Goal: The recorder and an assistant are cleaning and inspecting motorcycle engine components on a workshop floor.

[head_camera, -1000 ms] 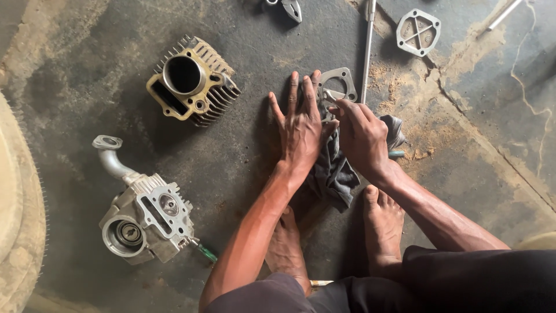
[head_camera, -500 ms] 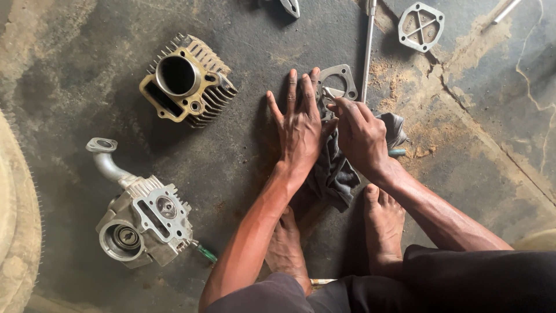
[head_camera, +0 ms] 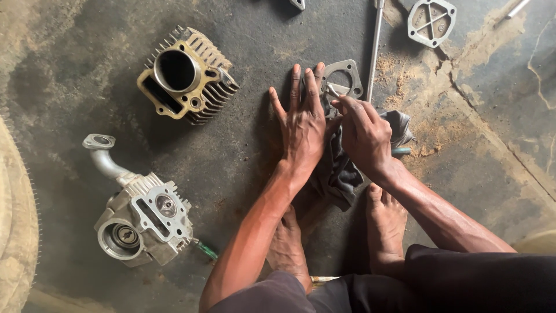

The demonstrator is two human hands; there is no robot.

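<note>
Little has shifted since the earlier frame — both hands keep their places at upper centre. Left hand [head_camera: 302,126], open with fingers spread, presses flat on a grey gasket [head_camera: 344,78] and dark rag [head_camera: 339,168] on the concrete floor [head_camera: 69,75]. Right hand [head_camera: 365,132] pinches a small metal blade [head_camera: 332,91] against the gasket. Finned cylinder [head_camera: 186,75] lies upper left, cylinder head [head_camera: 142,217] lower left — both unmoved.

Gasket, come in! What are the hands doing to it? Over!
Left hand flat, pinning the gasket on a dark rag. Right hand works a small tool at its edge. Finned cylinder and cylinder head lie apart, nothing blocking.
</note>
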